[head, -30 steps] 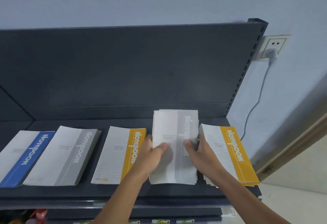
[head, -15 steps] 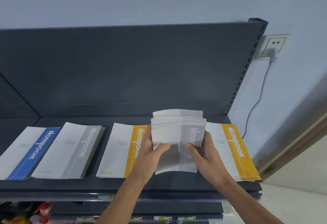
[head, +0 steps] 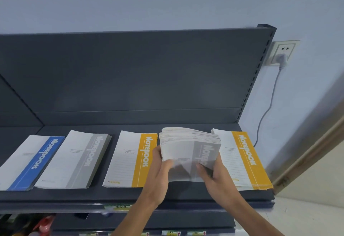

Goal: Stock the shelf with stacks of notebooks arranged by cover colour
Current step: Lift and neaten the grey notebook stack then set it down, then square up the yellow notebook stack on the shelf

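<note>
A thick stack of grey-striped notebooks point(head: 188, 146) is tilted up off the dark shelf point(head: 130, 195), its far edges fanned toward me. My left hand point(head: 160, 170) grips its left side and my right hand point(head: 214, 174) grips its right side and bottom. Flat on the shelf lie a blue-striped stack point(head: 31, 161) at the far left, a grey-striped stack point(head: 74, 159) beside it, a yellow-striped stack point(head: 130, 159) left of my hands, and another yellow-striped stack point(head: 242, 157) at the right end.
The shelf's dark back panel point(head: 130, 72) rises behind the stacks. A wall socket point(head: 283, 52) with a plug and grey cable sits right of the shelf. Lower shelves with price labels point(head: 173, 233) show below the front edge.
The grey-striped stack lay flat between the two yellow stacks a second ago; both hands have since lifted and tilted it up, so its far edges fan out.
</note>
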### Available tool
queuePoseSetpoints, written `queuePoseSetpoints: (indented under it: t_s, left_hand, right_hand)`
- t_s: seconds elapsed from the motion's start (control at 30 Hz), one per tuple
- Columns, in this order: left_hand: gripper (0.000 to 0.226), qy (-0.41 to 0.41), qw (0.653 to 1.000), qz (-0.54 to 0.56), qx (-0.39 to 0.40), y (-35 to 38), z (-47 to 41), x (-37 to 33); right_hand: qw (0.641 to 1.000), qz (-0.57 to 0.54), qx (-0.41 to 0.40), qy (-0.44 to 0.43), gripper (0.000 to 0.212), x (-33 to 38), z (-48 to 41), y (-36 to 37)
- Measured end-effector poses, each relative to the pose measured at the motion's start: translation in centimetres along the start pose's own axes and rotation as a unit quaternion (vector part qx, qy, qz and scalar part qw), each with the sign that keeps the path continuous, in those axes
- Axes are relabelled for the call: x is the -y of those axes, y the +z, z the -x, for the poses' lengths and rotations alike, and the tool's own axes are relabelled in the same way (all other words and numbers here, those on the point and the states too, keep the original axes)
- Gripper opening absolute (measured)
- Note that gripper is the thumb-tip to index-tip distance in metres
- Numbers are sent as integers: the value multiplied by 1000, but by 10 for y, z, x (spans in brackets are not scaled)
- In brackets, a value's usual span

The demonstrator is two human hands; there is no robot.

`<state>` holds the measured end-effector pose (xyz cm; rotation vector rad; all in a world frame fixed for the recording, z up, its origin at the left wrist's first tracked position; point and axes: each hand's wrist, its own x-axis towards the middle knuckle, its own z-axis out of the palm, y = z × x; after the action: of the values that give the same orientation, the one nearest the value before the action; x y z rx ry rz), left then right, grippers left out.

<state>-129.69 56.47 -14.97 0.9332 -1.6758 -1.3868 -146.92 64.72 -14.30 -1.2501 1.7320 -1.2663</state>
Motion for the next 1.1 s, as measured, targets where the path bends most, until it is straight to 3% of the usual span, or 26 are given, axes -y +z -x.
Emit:
queuePoseSetpoints:
  t_s: [0.2,0.33,0.53,0.6,0.83,1.1]
  left_hand:
    - [31,18,969,-245,-7,-8,-19,-2]
    - [39,-75,935,-346,-32,-3,-50,-11]
    - [33,-137,894,-422,-63,14,-70,-7]
    - [34,-144,886,-436,-68,17,-74,-3]
    - [31,-148,881,-441,-83,15,-79,13]
    - [32,-81,835,-539,-80,20,-81,11]
  right_hand:
    - [991,123,-51,0,43,1,-20,-6]
    - [979,161,-59,109,40,9,-50,-11]
    - [936,298,-35,184,22,10,-80,-6]
    - [928,317,-39,193,25,7,-82,-1]
    - [921,351,-36,164,28,1,-83,10]
    - [915,383,-52,119,42,4,-86,13]
